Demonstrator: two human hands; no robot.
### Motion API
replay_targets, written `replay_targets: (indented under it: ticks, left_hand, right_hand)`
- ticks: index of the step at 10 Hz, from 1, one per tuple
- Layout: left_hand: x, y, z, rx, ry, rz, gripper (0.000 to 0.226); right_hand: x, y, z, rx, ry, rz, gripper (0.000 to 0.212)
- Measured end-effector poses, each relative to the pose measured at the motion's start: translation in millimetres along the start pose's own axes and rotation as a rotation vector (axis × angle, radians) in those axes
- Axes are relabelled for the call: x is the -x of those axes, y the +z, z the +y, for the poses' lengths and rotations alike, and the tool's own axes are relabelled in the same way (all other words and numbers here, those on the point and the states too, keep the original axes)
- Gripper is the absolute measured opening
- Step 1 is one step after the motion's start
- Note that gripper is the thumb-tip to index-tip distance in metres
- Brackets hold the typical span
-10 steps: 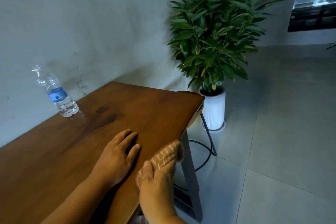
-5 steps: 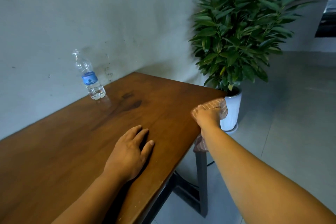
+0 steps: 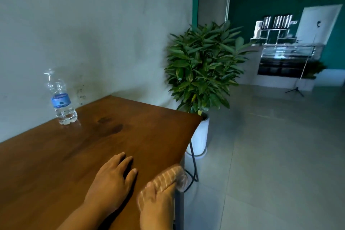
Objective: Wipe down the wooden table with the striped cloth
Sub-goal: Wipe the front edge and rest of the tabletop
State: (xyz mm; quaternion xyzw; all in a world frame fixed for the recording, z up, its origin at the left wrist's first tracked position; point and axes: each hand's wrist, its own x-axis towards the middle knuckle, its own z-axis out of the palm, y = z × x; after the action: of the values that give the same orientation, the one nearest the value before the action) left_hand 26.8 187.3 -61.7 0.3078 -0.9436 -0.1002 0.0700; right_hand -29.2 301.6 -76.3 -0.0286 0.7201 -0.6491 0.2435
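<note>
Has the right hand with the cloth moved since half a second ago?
Yes. The right hand with the striped cloth slid back along the table edge, away from the potted plant.

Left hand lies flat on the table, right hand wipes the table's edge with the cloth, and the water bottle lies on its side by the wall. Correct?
Not quite. In the head view the bottle stands upright by the wall. The rest holds.
</note>
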Motion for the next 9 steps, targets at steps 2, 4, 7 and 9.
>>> replay_targets:
  ticks: [2, 4, 7, 9]
  left_hand:
    - [21.6, -13.9, -22.0, 0.004, 0.048, -0.032, 0.067]
    - [24.1, -7.5, -24.0, 0.021, 0.054, 0.029, 0.065]
    - [25.6, -7.3, -22.4, -0.028, 0.060, 0.032, 0.063]
    - [22.0, -4.1, -25.1, -0.031, 0.048, 0.005, 0.061]
  right_hand:
    - [-14.5, -8.0, 6.3, 0.019, -0.066, -0.004, 0.068]
    - [-111.1, -14.8, -21.8, 0.062, 0.071, 0.063, 0.040]
    - [-75.1, -11.4, -22.4, 0.047, 0.070, 0.149, 0.048]
    - [65.9, 7.5, 22.3, 0.007, 0.018, 0.064, 0.049]
